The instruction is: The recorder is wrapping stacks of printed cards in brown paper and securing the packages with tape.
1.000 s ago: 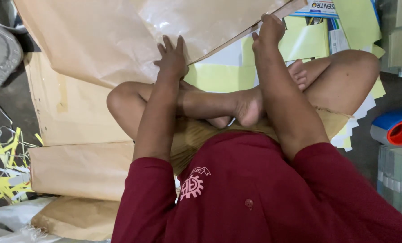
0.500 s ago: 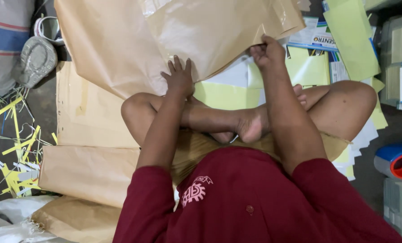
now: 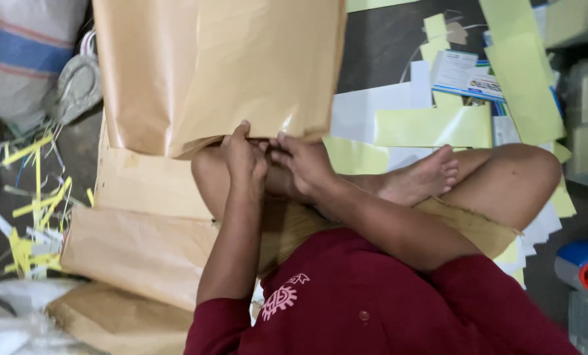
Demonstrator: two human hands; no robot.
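Both hands' fingers (image 3: 245, 135) pinch the brown paper sheet's (image 3: 221, 66) near edge.

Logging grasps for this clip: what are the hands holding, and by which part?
Both the left hand and right hand grip the brown paper sheet side by side at its near edge.

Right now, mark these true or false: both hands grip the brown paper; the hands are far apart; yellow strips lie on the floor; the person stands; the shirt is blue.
1. Both the left hand and right hand grip the brown paper: true.
2. The hands are far apart: false, they are side by side at its lower edge.
3. Yellow strips lie on the floor: true.
4. The person stands: false, sits cross-legged.
5. The shirt is blue: false, dark red.
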